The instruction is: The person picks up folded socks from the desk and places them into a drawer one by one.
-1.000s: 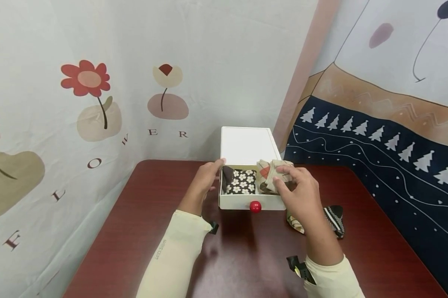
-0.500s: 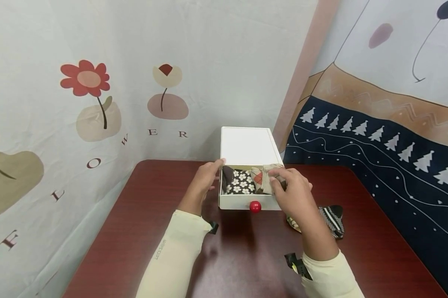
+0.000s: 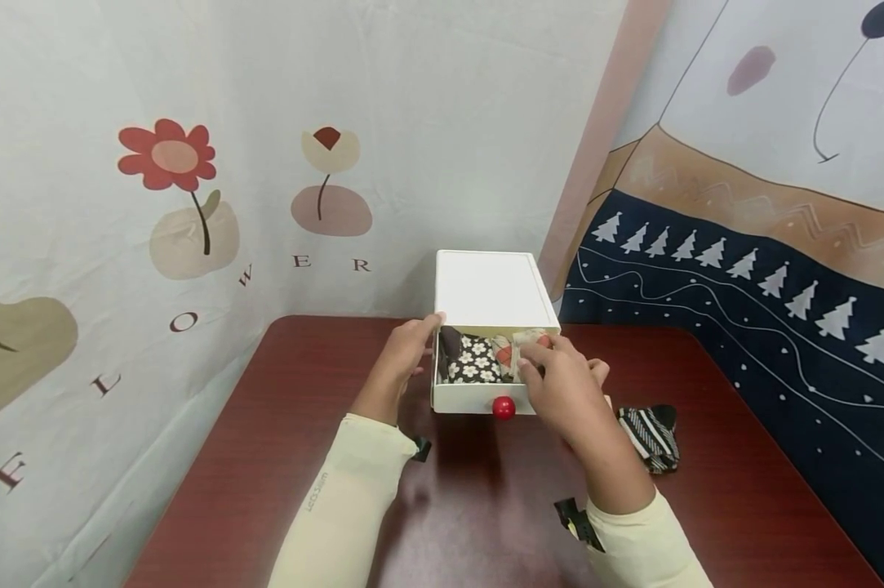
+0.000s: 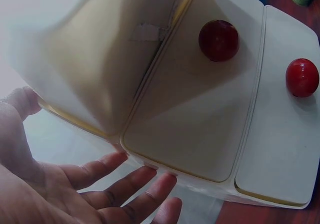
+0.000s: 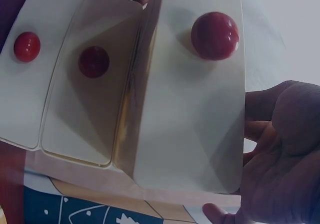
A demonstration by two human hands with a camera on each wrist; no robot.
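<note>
A white drawer box (image 3: 489, 286) stands at the back of the table, its top drawer (image 3: 456, 398) pulled out by a red knob (image 3: 504, 407). Inside lie a folded black sock with white flowers (image 3: 475, 359) and a beige sock with orange patches (image 3: 504, 351). The left hand (image 3: 409, 347) steadies the box's left side, its fingers (image 4: 135, 189) fairly straight in the left wrist view. Over the drawer's right half, the right hand (image 3: 562, 380) pinches the beige sock between thumb and index finger. In the right wrist view, the drawer front (image 5: 192, 108) hides those fingertips.
A black-and-white striped sock (image 3: 650, 437) lies on the dark red table (image 3: 324, 392), right of the box. Two lower drawers with red knobs (image 4: 302, 77) are closed. Printed cloth (image 3: 449, 147) hangs behind the table.
The right hand has moved left and lower, and the beige sock has sunk into the drawer and shifted toward the flowered one. The left hand stays in place.
</note>
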